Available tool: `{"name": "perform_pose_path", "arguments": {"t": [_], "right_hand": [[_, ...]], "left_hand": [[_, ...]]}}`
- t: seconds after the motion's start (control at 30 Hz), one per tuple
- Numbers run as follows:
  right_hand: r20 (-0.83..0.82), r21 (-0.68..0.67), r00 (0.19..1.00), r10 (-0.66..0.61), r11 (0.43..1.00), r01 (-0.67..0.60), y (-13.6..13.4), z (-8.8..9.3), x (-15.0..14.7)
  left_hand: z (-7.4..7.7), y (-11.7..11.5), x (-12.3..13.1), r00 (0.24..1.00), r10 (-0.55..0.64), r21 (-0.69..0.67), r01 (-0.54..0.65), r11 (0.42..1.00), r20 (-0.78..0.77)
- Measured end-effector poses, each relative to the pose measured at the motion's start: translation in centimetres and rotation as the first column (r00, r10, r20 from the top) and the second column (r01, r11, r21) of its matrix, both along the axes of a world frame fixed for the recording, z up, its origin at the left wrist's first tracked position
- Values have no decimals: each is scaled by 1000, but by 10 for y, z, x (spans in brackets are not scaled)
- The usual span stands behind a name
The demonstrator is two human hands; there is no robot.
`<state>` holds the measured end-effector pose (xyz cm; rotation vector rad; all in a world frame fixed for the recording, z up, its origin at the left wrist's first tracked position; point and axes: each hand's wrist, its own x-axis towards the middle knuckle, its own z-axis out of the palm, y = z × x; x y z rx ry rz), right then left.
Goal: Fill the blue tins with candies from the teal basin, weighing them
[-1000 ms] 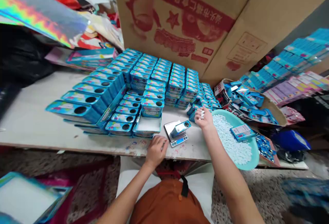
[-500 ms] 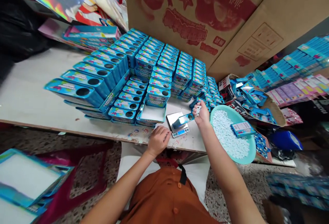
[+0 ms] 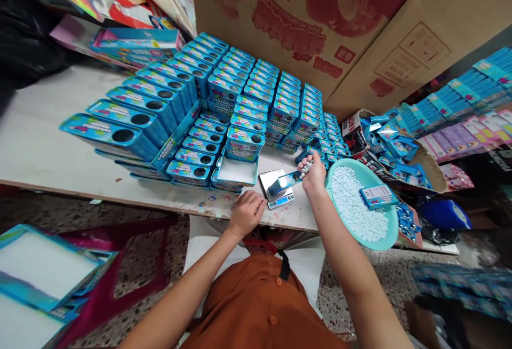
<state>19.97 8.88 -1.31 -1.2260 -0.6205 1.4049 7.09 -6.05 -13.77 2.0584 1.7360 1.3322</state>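
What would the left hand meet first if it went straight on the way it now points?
The left hand points toward the digital pocket scale, which it would likely meet first, though depth is hard to judge from this head view.

**A:** What's on the wearer? My feed tilts down from the head, so I'm only getting the front.

**B:** Same here. I see a rust-orange top, with round buttons of matching colour down the middle.

**A:** And that dark bit near the collar?

**B:** A short black strap, narrow and plain.

**A:** Arms?

**B:** Bare forearms, and the left hand and right hand are bare too.

**A:** What's the pale stuff around the top?

**B:** White cloth, on both sides. From here I can't tell whether it's worn.
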Motion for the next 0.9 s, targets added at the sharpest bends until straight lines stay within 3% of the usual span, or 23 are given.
{"name": "perform_pose_path", "arguments": {"t": [0.9], "right_hand": [[47,39,999,11,999,-13,2,-2,-1]], "left_hand": [[-2,0,0,999,-18,-30,17,999,-33]]}}
